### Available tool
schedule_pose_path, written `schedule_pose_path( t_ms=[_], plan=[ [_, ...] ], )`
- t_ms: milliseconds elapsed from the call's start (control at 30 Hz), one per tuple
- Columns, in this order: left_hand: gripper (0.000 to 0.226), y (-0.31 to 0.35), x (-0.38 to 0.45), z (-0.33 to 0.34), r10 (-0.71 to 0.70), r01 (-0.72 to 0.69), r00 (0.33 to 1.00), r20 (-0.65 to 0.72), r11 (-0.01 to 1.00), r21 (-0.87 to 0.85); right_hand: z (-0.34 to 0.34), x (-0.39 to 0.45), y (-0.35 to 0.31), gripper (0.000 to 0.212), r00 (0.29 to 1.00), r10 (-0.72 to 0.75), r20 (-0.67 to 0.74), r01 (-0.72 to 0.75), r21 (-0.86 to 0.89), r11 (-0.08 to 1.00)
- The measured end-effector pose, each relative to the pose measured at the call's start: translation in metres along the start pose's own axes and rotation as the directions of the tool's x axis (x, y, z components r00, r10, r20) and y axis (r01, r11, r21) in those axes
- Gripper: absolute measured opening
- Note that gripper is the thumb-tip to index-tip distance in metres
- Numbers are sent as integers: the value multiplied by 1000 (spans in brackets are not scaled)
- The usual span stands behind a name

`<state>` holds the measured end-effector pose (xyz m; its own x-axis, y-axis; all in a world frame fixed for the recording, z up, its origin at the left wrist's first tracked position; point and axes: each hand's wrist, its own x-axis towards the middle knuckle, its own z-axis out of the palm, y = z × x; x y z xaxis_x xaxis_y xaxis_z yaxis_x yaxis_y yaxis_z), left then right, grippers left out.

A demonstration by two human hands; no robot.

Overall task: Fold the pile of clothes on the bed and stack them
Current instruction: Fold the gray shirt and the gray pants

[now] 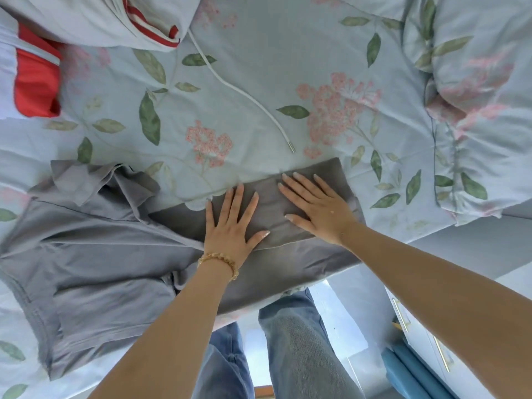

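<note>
Nearest, at the bed's edge, both hands lie flat with fingers spread, each grip wide and holding nothing, pressing a folded dark grey garment: left hand, right hand beside it. Left of the grip lies a crumpled lighter grey garment. Beyond, a white drawstring trails from a white-and-red garment.

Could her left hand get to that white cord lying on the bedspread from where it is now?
Probably yes. The left hand lies flat on the folded grey garment, holding nothing, and only bare floral bedspread lies between it and the white cord.
</note>
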<state>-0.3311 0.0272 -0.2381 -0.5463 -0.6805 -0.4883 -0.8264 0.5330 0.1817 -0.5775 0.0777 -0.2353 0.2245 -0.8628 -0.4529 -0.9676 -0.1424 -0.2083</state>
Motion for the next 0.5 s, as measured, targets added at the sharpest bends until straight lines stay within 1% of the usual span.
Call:
schedule_pose_path(
  t_ms=[67,133,200,233,267,300,333,367,400,433,467,500],
  plan=[
    [85,-7,3,5,-6,6,1000,3,1000,-18,0,-2,21,66,994,108,6,-108,38,993],
    [88,-8,6,2,-20,22,999,47,999,-31,-5,-4,30,66,973,232,7,-231,125,965],
    [88,-5,5,-5,-10,14,993,117,999,-32,-11,-3,26,65,959,282,-12,-276,166,947],
    [88,-5,5,-11,6,3,988,153,998,-59,-14,-4,20,65,953,303,-21,-296,163,941],
    [88,-6,6,-19,32,-11,984,173,993,-120,-19,-4,13,65,942,333,-30,-326,148,934],
    [81,-9,7,-30,61,-17,983,176,970,-243,-24,-3,5,64,928,370,-45,-362,130,923],
    [66,-15,5,-44,57,11,987,148,906,-422,-31,-1,-6,64,914,399,-68,-389,123,913],
    [46,-23,2,-58,8,51,995,96,806,-589,-38,1,-17,62,907,411,-93,-396,146,907],
    [30,-35,-4,-70,-84,83,996,33,702,-707,-45,5,-31,59,910,398,-119,-370,199,907],
    [22,-52,-10,-82,-192,98,981,-34,636,-765,-52,12,-47,54,922,361,-142,-315,269,910],
    [20,-70,-17,-94,-291,106,952,-96,607,-788,-57,20,-63,49,936,315,-154,-250,338,907],
    [21,-92,-22,-105,-371,111,916,-151,598,-794,-63,30,-81,43,950,271,-155,-192,394,899]
  ],
)
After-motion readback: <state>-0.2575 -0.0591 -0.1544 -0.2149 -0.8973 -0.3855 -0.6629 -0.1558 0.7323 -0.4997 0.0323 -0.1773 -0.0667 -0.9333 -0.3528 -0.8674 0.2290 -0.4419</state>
